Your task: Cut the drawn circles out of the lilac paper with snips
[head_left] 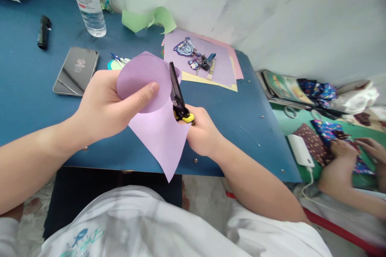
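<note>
The person's left hand (105,102) pinched a purple disc (135,76) against a lilac sheet (164,140), thumb pressed on the disc's face, the other fingers mostly hidden behind it. Just right of the disc, the right hand (202,131) had its fingers curled tightly around the handles of black-and-yellow scissors (177,92), whose blades pointed away from the person. Left of the disc, a phone (76,71) lay on the table (223,112); beyond the disc to the right lay coloured sheets (224,66).
</note>
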Motion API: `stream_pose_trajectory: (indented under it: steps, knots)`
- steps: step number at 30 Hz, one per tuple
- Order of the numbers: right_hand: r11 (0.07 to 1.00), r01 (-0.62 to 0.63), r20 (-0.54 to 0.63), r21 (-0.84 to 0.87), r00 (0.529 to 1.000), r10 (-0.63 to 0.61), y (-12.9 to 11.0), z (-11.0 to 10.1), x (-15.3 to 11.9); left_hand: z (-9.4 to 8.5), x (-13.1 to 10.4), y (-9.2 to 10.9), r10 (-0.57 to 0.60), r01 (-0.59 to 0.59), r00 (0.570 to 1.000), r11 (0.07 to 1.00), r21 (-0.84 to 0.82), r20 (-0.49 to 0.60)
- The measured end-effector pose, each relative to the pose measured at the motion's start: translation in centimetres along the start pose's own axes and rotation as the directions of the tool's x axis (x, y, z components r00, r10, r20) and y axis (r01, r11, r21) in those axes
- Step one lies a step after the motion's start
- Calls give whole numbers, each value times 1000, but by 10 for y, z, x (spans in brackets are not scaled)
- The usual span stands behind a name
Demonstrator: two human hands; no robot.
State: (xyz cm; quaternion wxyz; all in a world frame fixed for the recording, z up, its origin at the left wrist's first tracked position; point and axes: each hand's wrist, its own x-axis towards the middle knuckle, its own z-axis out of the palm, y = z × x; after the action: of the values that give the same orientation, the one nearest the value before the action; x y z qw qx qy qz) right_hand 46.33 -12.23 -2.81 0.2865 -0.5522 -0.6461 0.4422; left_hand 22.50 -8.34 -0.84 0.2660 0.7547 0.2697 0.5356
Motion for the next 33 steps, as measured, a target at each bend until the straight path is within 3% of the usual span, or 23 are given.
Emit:
stream_pose_trajectory:
  steps: [17,33]
  knots:
    - [1000,-15,-2,-8,1000,15,1,-2,1,0,1,-5,-23,24,999,1000,20,-29]
    - [1000,-2,25,-17,1000,2,4,-3,0,-1,2,2,-70,70,997,998,4,28]
